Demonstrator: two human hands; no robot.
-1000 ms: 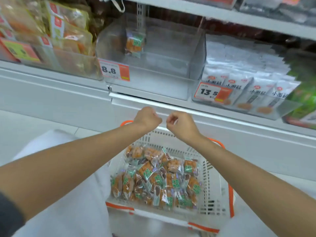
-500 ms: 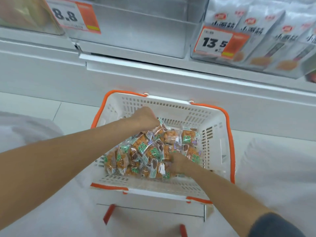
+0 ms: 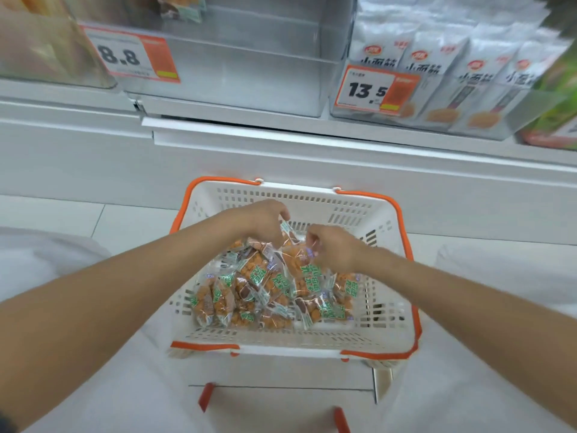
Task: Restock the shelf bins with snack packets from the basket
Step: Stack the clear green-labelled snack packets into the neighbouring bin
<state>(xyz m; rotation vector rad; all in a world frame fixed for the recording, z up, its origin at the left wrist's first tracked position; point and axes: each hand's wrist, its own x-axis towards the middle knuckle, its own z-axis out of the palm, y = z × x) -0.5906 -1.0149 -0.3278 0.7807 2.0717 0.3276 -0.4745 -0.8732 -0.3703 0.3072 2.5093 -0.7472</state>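
Snack packets (image 3: 271,289), clear wrappers showing orange pieces and green labels, lie heaped in a white slotted basket (image 3: 299,195) with orange handles, which sits low in front of the shelving, between the person's two forearms.

In the head view, both hands are down over the far side of the heap. The left hand (image 3: 265,220) has its fingers curled under, and a packet corner sticks out from its fingertips, so it has hold of at least one packet at the top of the pile. The right hand (image 3: 334,248), just beside it and a little nearer the camera, is bunched, with thumb and fingers pinching the clear edge of another packet. How many packets each hand has is hard to tell, since the wrappers overlap and blur.

Above the basket a clear shelf bin (image 3: 249,57) stands behind a price tag reading 8.8 (image 3: 134,56). Its front part looks bare. To the right, a second bin behind a 13.5 tag (image 3: 371,89) is packed with upright white packets (image 3: 437,67).
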